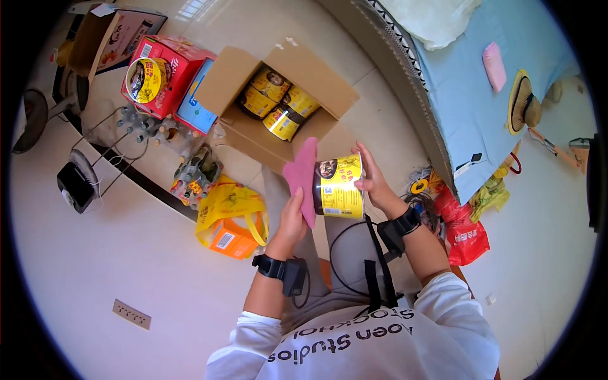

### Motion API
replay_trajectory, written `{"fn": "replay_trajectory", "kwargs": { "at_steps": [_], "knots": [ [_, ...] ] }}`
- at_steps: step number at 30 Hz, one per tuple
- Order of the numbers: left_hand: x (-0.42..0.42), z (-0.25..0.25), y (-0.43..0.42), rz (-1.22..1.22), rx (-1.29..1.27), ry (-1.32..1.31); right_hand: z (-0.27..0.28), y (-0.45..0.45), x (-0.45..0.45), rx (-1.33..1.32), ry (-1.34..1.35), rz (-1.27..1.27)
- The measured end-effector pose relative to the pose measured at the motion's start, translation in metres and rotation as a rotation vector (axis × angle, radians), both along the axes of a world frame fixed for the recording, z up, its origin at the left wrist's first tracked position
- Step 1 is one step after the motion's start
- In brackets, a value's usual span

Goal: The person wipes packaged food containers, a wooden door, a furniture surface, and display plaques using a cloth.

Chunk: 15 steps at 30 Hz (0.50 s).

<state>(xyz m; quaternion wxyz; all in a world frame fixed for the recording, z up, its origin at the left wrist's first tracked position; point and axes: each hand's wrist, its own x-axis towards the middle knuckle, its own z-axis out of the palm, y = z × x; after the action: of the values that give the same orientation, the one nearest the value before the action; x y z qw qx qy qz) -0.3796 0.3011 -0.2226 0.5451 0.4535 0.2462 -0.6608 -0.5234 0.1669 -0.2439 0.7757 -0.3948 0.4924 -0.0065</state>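
Observation:
A yellow and black instant noodle cup lies tilted on its side between my hands, above my lap. My right hand grips its right end, fingers over the rim and thumb on the label. Against its other end, a pink cloth is held in my left hand, whose fingers are mostly hidden behind the cloth. Just beyond stands an open cardboard box with several similar noodle cups inside, its flaps folded out.
Left of the box are a red carton with a noodle cup on top, a blue box and plastic bottles. A yellow bag holds an orange box. A bed with blue sheet and red bag are rightward.

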Motion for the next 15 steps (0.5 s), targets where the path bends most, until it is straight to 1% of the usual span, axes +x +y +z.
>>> {"fn": "replay_trajectory", "kwargs": {
  "at_steps": [1,2,3,4,5,6,8,10,11,12,13,15],
  "knots": [
    [-0.001,0.002,0.008,0.036,0.023,0.077,-0.006,0.003,-0.003,0.004,-0.002,-0.006],
    [-0.003,0.003,0.015,0.073,0.046,0.154,-0.010,0.005,-0.003,0.095,-0.022,-0.101],
    [-0.004,0.005,0.020,0.069,0.048,0.152,-0.012,0.006,-0.003,0.185,-0.041,-0.195],
    [-0.006,0.006,0.024,0.020,0.059,0.091,-0.010,0.009,-0.003,0.186,-0.042,-0.198],
    [-0.007,0.006,0.026,-0.028,0.068,0.031,0.000,0.009,0.004,0.286,-0.051,-0.222],
    [-0.004,0.011,0.019,-0.030,0.068,0.032,0.008,0.011,0.009,0.386,-0.059,-0.246],
    [0.002,0.022,0.003,0.045,0.070,-0.002,0.013,0.014,0.011,0.363,-0.096,-0.231],
    [0.005,0.019,0.002,0.024,0.075,0.002,0.019,0.017,0.014,0.318,-0.160,-0.199],
    [0.008,0.017,0.001,0.003,0.079,0.005,0.020,0.019,0.015,0.318,-0.161,-0.203],
    [0.011,0.012,0.001,0.001,0.089,0.060,0.020,0.021,0.015,0.265,-0.140,-0.162],
    [0.010,0.008,0.002,-0.003,0.086,0.059,0.021,0.022,0.015,0.211,-0.117,-0.116],
    [0.008,0.003,0.005,0.003,0.067,0.044,0.012,0.028,0.010,0.244,-0.112,-0.145]
  ]
}}
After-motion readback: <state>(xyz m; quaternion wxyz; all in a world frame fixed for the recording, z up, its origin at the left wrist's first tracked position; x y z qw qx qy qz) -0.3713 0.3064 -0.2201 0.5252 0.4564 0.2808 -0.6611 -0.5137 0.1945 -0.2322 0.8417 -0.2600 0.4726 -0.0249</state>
